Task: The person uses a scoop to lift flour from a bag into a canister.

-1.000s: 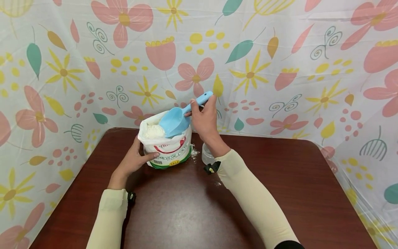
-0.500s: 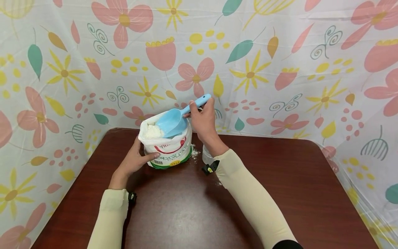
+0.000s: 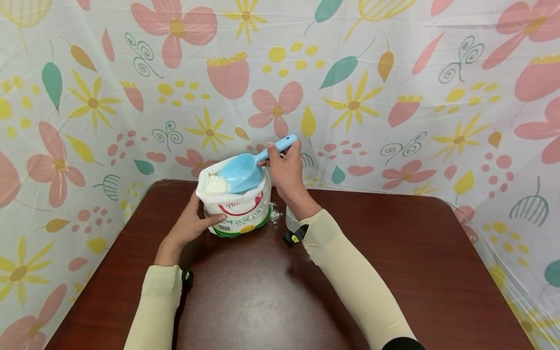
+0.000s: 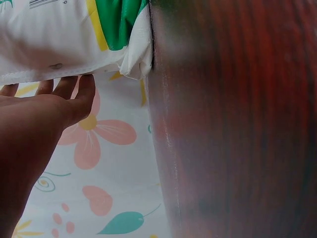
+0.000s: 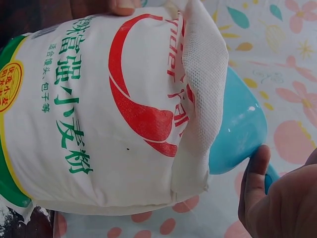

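Observation:
A white flour bag with green and red print stands open-topped on the table, white flour showing inside its mouth. Its left side is held by my left hand, thumb across the front; in the left wrist view the fingertips meet the bag's side. My right hand grips the handle of a light-blue scoop. The scoop's bowl lies tilted in the bag's mouth, its lip beside the flour mound. In the right wrist view, the folded bag rim hides part of the scoop bowl.
A clear round container stands right of the bag, mostly behind my right wrist. Spilled flour dots the brown table between them. A flower-patterned curtain hangs close behind the table and along its sides.
The scoop and my right hand have moved slightly down and left, the bowl shifting back over the bag's mouth. My left hand keeps its hold on the bag.

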`<state>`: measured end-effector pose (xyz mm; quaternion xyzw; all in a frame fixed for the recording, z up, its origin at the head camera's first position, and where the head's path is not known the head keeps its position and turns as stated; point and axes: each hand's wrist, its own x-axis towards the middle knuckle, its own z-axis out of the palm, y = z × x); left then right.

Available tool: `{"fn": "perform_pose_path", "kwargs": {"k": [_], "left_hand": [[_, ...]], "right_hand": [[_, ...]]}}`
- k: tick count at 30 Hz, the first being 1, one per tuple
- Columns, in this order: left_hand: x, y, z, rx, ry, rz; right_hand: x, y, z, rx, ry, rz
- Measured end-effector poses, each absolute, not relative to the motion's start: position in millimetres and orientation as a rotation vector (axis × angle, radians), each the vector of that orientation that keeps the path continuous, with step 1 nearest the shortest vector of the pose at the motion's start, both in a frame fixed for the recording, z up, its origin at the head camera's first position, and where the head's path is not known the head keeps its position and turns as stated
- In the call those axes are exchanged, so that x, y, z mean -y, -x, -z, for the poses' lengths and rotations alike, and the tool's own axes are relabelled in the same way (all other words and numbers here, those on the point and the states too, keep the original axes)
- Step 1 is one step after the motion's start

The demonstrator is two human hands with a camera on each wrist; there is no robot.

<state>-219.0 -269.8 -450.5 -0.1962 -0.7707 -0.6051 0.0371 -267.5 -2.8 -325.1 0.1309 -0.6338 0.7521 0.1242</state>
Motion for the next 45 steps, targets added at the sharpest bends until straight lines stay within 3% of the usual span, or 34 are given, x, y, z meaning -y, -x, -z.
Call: {"fn": "perform_pose_path", "kwargs": {"k": [45], "left_hand": [[271,221,453,2.355,0.628,1.88]], "right_hand": [[-13,268,310,1.669,-0.305,-2.325]]}}
